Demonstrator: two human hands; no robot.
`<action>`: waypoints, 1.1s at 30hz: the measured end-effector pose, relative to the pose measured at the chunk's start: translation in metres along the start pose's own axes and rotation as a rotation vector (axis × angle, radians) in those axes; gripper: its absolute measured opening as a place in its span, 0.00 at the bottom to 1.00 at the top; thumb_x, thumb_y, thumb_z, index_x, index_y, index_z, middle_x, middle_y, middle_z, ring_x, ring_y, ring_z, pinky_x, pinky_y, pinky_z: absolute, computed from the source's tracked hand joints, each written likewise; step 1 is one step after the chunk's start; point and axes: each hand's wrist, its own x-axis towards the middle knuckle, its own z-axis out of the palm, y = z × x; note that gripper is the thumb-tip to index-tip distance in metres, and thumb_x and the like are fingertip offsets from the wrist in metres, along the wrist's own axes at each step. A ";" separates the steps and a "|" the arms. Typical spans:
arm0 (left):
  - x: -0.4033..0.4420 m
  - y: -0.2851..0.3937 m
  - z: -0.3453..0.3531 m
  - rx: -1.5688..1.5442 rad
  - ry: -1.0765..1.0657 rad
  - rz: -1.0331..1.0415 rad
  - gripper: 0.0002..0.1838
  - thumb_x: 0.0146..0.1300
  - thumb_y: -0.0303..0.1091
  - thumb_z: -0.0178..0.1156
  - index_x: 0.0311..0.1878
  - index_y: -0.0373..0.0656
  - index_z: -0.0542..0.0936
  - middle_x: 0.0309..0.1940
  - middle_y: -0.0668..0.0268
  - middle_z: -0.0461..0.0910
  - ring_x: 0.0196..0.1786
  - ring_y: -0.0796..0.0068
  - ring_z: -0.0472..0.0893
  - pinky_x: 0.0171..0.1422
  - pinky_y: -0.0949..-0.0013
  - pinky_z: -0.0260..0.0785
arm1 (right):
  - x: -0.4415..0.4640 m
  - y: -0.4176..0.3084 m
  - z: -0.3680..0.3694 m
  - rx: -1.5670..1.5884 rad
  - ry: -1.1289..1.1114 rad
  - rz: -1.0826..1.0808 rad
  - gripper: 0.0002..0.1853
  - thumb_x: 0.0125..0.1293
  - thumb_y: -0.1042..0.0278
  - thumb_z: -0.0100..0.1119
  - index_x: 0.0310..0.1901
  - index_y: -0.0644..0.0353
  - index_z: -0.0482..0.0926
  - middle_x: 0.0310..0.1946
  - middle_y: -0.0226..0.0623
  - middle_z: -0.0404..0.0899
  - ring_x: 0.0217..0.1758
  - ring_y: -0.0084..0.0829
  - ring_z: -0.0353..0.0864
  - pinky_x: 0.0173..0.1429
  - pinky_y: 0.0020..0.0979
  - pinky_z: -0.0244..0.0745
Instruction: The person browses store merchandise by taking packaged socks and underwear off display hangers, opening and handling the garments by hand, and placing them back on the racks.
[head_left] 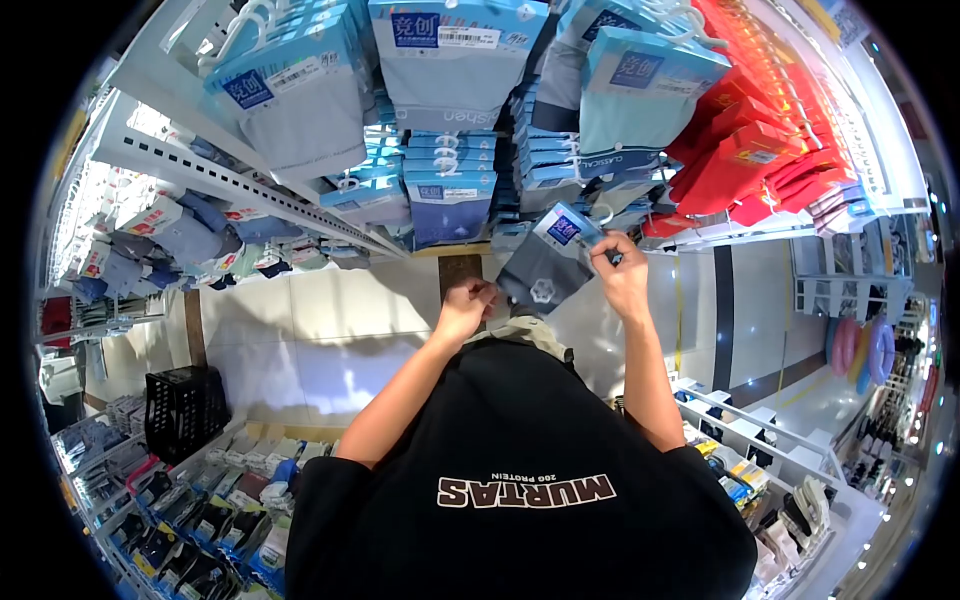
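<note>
My right hand (619, 268) is closed on the upper right edge of a pack of dark grey underwear (545, 275). The pack has a blue and white card header and a pale hexagonal mark near its bottom; it hangs tilted in front of the rack. To its left is my left hand (468, 306), fingers curled in, with nothing visible in them. Just beyond the pack, similar underwear packs (450, 200) with blue headers hang in rows on hooks. A larger light grey pack (450, 90) hangs above them, beside a pale green one (640, 110).
Red packaged garments (750, 150) hang at the upper right. A perforated white rack upright (230, 175) stands at the left. Behind me are bins of packaged goods (220, 510) and a black basket (186, 410). Tiled floor (340, 360) shows between the shelves.
</note>
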 end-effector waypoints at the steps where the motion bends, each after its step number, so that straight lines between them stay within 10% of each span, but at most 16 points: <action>1: -0.002 0.004 0.001 0.004 -0.027 -0.022 0.13 0.71 0.36 0.56 0.47 0.35 0.76 0.33 0.65 0.81 0.32 0.79 0.78 0.37 0.75 0.71 | 0.010 0.001 -0.003 -0.057 -0.018 -0.066 0.02 0.54 0.78 0.60 0.30 0.64 0.79 0.36 0.35 0.78 0.39 0.27 0.76 0.47 0.27 0.69; 15: -0.014 0.013 0.004 0.000 0.001 -0.030 0.11 0.70 0.35 0.57 0.43 0.35 0.78 0.31 0.67 0.81 0.30 0.81 0.78 0.36 0.75 0.70 | 0.099 -0.003 -0.004 -0.255 -0.198 -0.432 0.04 0.53 0.79 0.59 0.31 0.61 0.77 0.32 0.42 0.75 0.40 0.43 0.76 0.46 0.36 0.71; 26: -0.006 0.006 0.008 0.085 -0.051 0.010 0.13 0.70 0.38 0.58 0.45 0.36 0.78 0.32 0.66 0.80 0.32 0.79 0.78 0.38 0.75 0.71 | 0.059 -0.023 0.018 -0.562 0.152 -0.440 0.11 0.56 0.75 0.65 0.42 0.57 0.80 0.56 0.42 0.74 0.58 0.51 0.72 0.63 0.44 0.67; 33: -0.003 0.007 0.009 0.090 -0.054 0.067 0.12 0.69 0.35 0.59 0.43 0.32 0.79 0.29 0.65 0.80 0.29 0.79 0.78 0.34 0.74 0.72 | 0.041 -0.116 -0.022 0.104 0.173 -0.266 0.17 0.61 0.74 0.64 0.52 0.66 0.77 0.51 0.40 0.77 0.58 0.36 0.76 0.64 0.33 0.71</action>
